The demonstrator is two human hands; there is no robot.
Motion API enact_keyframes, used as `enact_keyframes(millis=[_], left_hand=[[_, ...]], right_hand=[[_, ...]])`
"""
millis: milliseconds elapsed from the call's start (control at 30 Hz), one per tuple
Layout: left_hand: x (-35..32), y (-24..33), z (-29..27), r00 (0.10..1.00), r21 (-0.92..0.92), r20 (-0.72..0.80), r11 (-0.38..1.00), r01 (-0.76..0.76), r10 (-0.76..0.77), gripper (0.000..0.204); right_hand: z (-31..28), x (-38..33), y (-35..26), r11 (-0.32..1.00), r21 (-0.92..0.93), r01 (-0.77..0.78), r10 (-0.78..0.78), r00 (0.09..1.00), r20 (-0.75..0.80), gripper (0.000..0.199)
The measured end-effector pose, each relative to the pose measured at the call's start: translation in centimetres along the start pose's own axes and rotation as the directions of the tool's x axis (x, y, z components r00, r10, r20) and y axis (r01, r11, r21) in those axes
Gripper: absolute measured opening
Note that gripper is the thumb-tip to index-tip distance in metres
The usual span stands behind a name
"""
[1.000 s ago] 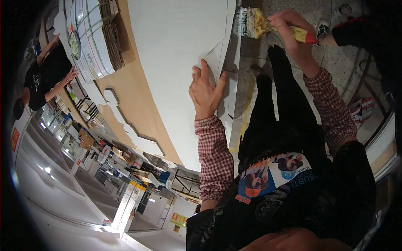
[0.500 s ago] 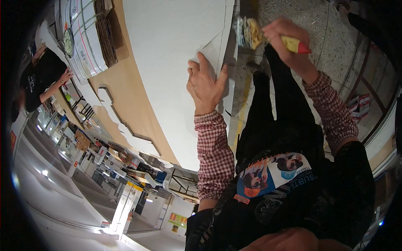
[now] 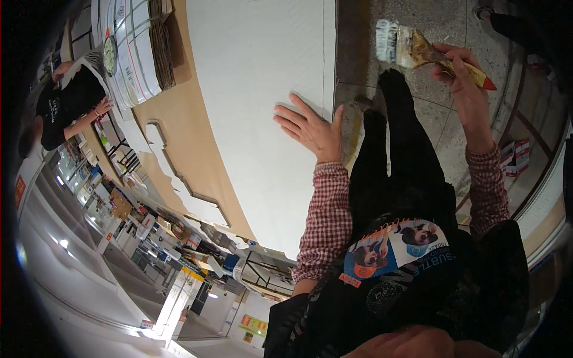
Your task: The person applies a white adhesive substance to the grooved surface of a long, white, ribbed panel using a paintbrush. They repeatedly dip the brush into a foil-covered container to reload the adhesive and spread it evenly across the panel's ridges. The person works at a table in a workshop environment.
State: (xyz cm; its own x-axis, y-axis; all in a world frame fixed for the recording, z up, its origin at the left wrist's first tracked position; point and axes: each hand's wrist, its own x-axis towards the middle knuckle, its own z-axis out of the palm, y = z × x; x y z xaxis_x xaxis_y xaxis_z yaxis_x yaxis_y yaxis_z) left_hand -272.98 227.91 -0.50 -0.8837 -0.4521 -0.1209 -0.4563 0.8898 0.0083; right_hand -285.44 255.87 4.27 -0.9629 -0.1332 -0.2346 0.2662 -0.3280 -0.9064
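Left hand flat on the white board, right hand gripping a paintbrush off its edge.

The left hand (image 3: 311,128) lies spread, fingers fanned and palm down, on the white board (image 3: 256,89), right at the board's near edge and close to a thin pencilled line running along that edge; the right hand (image 3: 462,74) is curled tight around the yellow handle of the paintbrush (image 3: 418,49), red tip poking out past the knuckles; the pale, worn bristles hang in the air over the speckled floor (image 3: 441,18), just beyond the board's edge and touching nothing; brown cardboard (image 3: 179,128) peeks out from under the board's far edge; a stack of flattened cartons (image 3: 134,51) sits on the cardboard's far corner; another person in a black shirt (image 3: 62,104) stands well apart, beyond that stack.
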Motion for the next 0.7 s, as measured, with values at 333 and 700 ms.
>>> enact_keyframes(millis=[333,700], left_hand=[[1.8,-2.8,-4.7,0.970,-0.201,0.115,0.962,-0.187,0.213,0.084],[3.7,-4.3,-6.2,0.930,-0.217,0.161,0.931,-0.293,0.330,0.072]], right_hand=[[1.1,-1.1,2.5,0.937,-0.139,0.321,-0.291,0.936,0.200,0.018],[5.2,3.7,2.4,0.744,-0.374,0.554,-0.403,0.818,0.409,0.015]])
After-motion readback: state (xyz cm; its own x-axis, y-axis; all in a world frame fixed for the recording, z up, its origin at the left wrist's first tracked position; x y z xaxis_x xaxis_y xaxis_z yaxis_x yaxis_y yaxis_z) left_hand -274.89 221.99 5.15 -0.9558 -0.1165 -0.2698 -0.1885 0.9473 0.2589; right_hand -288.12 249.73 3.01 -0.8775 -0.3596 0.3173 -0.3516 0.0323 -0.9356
